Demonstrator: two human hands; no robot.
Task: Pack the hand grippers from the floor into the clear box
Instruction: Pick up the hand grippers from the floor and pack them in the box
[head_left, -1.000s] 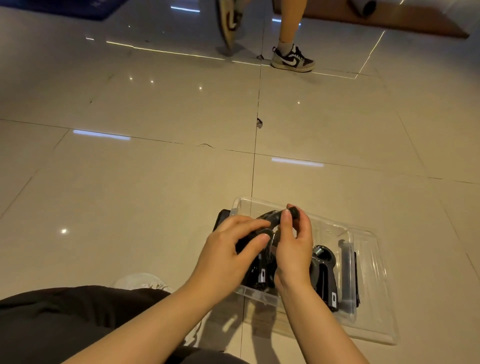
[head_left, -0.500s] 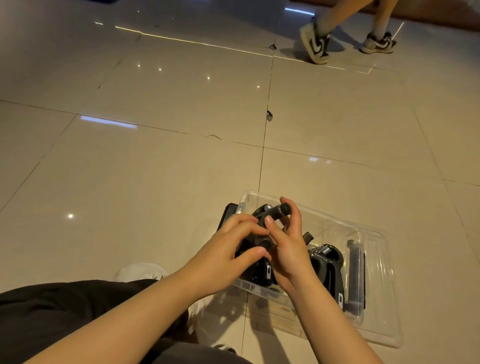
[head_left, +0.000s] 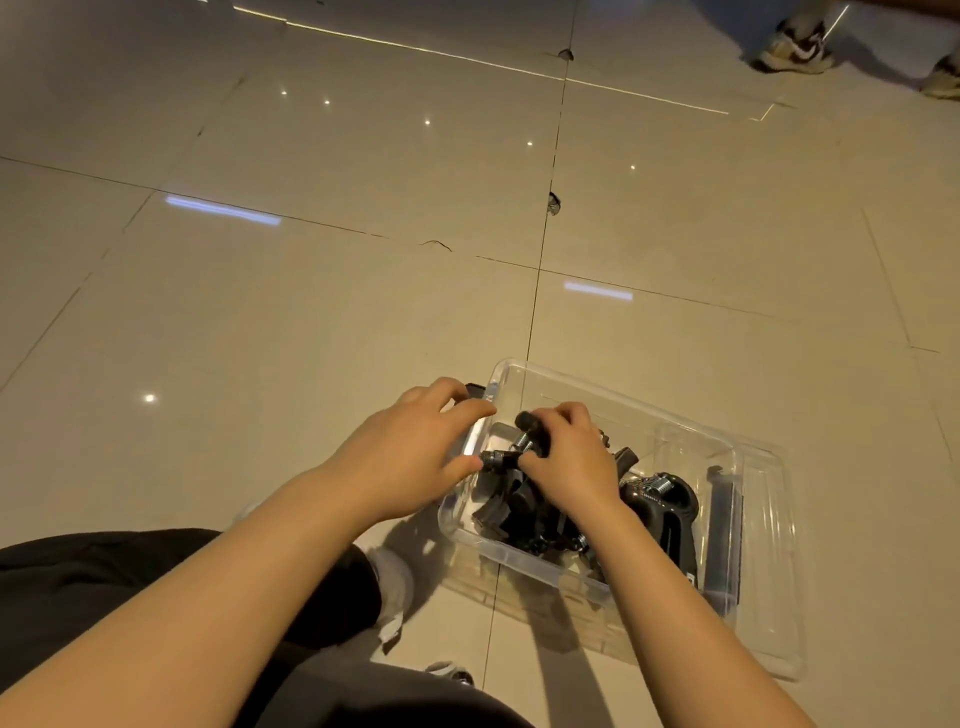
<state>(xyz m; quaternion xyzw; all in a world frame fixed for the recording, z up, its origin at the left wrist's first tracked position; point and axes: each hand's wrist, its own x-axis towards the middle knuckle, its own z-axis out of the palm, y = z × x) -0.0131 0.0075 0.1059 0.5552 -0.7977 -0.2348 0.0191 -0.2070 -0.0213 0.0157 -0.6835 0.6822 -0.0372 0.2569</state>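
Placement step. A black hand gripper (head_left: 524, 441) is being pressed into the clear box (head_left: 623, 400), lower centre of the frame, the right hand (head_left: 569, 462) curling over it. The left hand (head_left: 410, 452), fingers relaxed and holding nothing, is touching the box's left rim. At least two more grippers (head_left: 665, 501) are lying inside; the tangle is blocking an exact count. Judged next: letting go. One box, on the floor (head_left: 311, 312).

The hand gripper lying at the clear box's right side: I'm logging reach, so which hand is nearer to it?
Right. The right hand grips another gripper just left of that hand gripper inside the clear box; the left hand is farther, at the box's left wall.
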